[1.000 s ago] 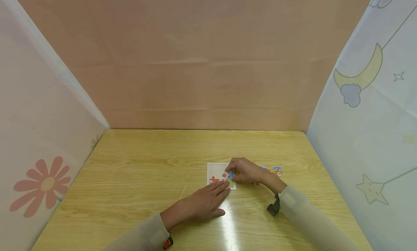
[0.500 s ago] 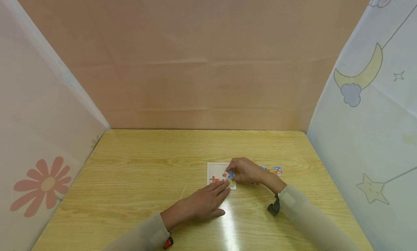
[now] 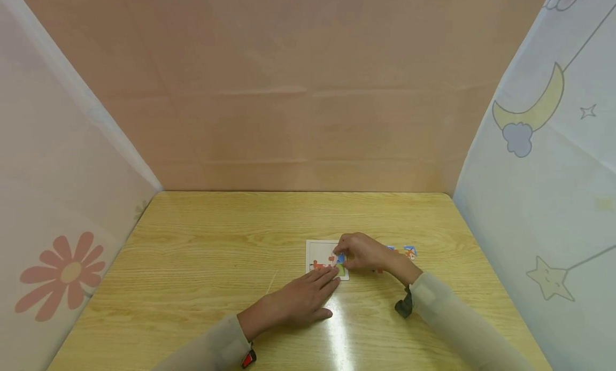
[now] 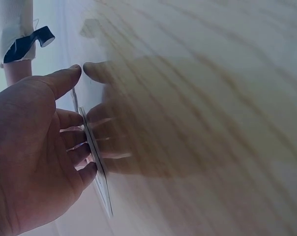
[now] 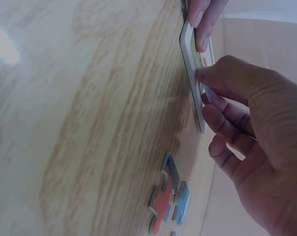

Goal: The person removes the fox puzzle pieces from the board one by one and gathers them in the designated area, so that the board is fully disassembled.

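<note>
1. At the far left of the frame, a pale, creased sheet (image 3: 53,162) hangs, printed with a red flower (image 3: 70,272).
2. In the lower middle, the left hand (image 3: 304,301) reaches in with straight fingers and its thumb spread aside, fingertips resting on the near side of the puzzle tray (image 3: 320,250).
3. That tray lies flat just right of centre on the wood-grained table (image 3: 216,226): thin, squarish and white-rimmed, with an orange piece (image 3: 317,265) and a green piece (image 3: 341,270) inside.
4. Over the tray's right side, the right hand (image 3: 364,252) pinches a blue piece (image 3: 340,259), the gap narrow; I can't tell whether it is fully seated.
5. Farther right, partly behind the right wrist, loose pieces (image 3: 410,253) lie, knobbed and thick-edged, in blue and orange.
6. At the far right, another pale sheet (image 3: 568,200) shows a yellow moon (image 3: 544,114) and star (image 3: 551,280).
</note>
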Demonstrator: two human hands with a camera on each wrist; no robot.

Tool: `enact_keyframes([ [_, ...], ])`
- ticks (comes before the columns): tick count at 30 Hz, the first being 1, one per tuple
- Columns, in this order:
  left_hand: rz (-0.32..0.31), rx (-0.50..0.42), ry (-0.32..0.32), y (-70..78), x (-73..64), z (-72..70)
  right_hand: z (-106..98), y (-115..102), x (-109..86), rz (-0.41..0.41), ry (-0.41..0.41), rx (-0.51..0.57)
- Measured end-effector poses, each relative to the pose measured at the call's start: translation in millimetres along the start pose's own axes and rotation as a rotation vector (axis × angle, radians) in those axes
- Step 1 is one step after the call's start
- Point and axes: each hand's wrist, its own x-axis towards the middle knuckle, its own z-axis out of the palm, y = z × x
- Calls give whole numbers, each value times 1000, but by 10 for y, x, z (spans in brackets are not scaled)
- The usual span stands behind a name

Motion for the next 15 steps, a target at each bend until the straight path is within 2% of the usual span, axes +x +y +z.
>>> enact_keyframes([
  [6,4,13,1,-4,2,10,8,-7,-21,9,12,-20],
  [15,2,11,5,-1,-1,-5,-24,7,-57,13,46,18],
])
